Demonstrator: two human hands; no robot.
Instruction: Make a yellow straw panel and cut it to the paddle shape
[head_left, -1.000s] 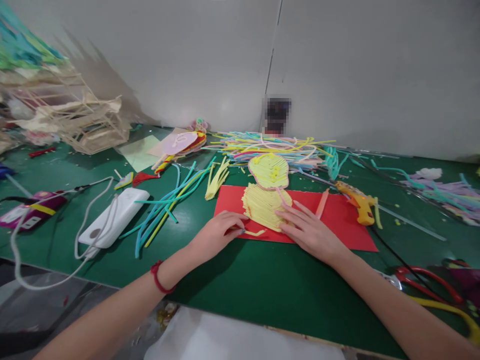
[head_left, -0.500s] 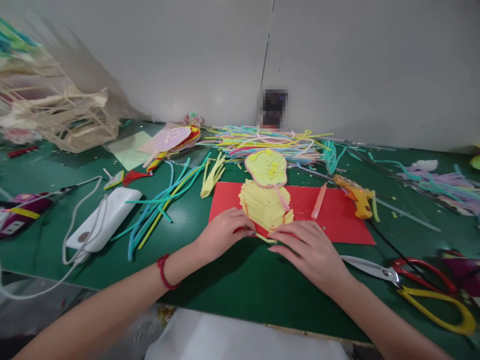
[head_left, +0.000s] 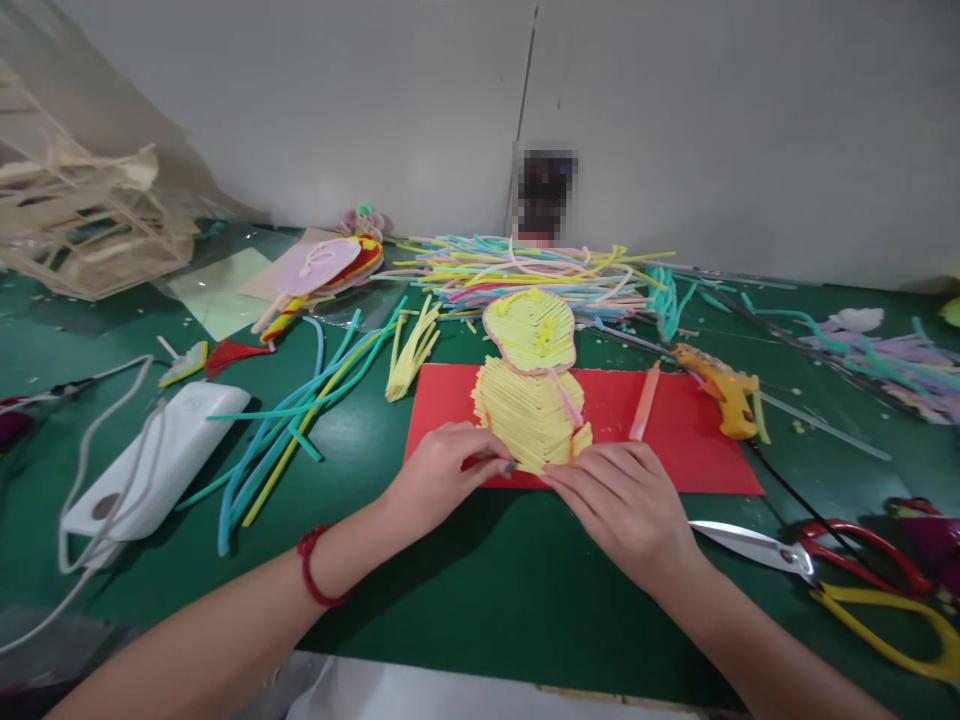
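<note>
A fan-shaped piece of yellow pipe cleaner strips [head_left: 525, 410] lies across a red card [head_left: 450, 395], its rows meeting in a V. My left hand [head_left: 450, 475] is closed in a pinch at the piece's lower left edge. From the other side my right hand [head_left: 626, 490] presses its fingers together at the lower right edge. A short yellow pipe cleaner strip [head_left: 532, 468] runs between my fingertips along that edge. Just above sits a second yellow piece [head_left: 529, 330] with a pink outline. An orange-pink stick [head_left: 645, 400] rests on the card beside my right hand.
An orange glue gun [head_left: 724, 395] lies right of the card, and scissors [head_left: 799, 560] lie nearer me. Loose blue, green and yellow pipe cleaners [head_left: 300, 430] and a white power bank [head_left: 161, 460] are on the left. A colourful pipe cleaner pile [head_left: 525, 270] lies by the wall.
The short yellow strip, earlier hanging below the piece between my hands, now sits against its lower edge. My fingertips have come a little closer together. The view has shifted slightly.
</note>
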